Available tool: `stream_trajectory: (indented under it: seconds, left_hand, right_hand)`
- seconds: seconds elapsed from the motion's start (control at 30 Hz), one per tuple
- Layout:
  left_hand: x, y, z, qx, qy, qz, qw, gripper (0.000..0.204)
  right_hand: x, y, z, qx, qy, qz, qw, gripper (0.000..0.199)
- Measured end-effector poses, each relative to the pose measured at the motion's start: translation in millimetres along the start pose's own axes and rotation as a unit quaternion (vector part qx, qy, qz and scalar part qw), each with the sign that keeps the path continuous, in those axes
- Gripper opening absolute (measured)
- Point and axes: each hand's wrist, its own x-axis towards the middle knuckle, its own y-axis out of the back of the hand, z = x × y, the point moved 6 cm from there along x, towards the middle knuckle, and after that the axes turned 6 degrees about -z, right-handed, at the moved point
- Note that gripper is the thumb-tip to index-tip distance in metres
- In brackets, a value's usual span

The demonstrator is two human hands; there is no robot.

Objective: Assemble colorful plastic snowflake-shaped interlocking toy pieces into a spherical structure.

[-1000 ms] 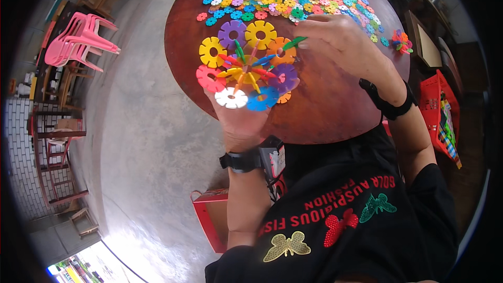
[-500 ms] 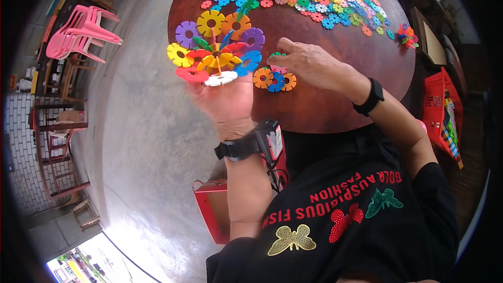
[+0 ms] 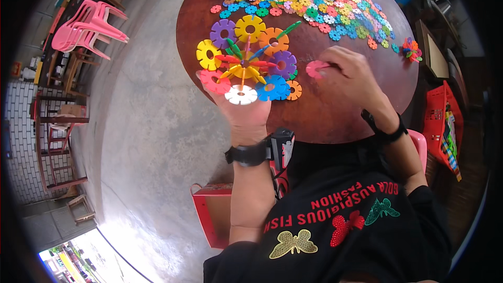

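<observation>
My left hand [image 3: 243, 113] is closed under a colourful flower-shaped assembly [image 3: 245, 63] of slotted plastic discs, held up near the table's left edge. A ring of yellow, orange, purple, blue, white, red and purple discs surrounds a spiky middle of red, yellow, green and blue pieces. The assembly hides my left fingers for the most part. To its right, over the table, my right hand [image 3: 356, 76] pinches a pink slotted disc [image 3: 316, 69], slightly blurred. An orange disc [image 3: 294, 90] shows partly behind the assembly's blue disc [image 3: 273, 88].
Many small loose slotted discs [image 3: 309, 0] spread over the far side of the round brown table [image 3: 335, 120]. A small multicoloured cluster [image 3: 411, 50] stands at its right edge. A red basket [image 3: 437, 112] is at the right; pink plastic chairs [image 3: 86, 26] stand at the left.
My right hand has moved right, away from the small discs on the table, with a pink disc in its fingers. The assembly in my left hand has shifted right and now hides most of those discs.
</observation>
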Motion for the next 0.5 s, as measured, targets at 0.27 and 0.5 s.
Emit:
stream_trajectory:
  seconds: [0.27, 0.5]
  left_hand:
    - [1, -4, -17, 0.12, -0.012, -0.029, 0.992, 0.055]
    - [0, -10, -22, 0.026, 0.002, -0.031, 0.999, 0.053]
  right_hand:
    - [-10, 21, -39, -0.06, 0.005, 0.066, 0.996, 0.013]
    - [-11, 22, -44, -0.086, 0.005, 0.065, 0.994, 0.012]
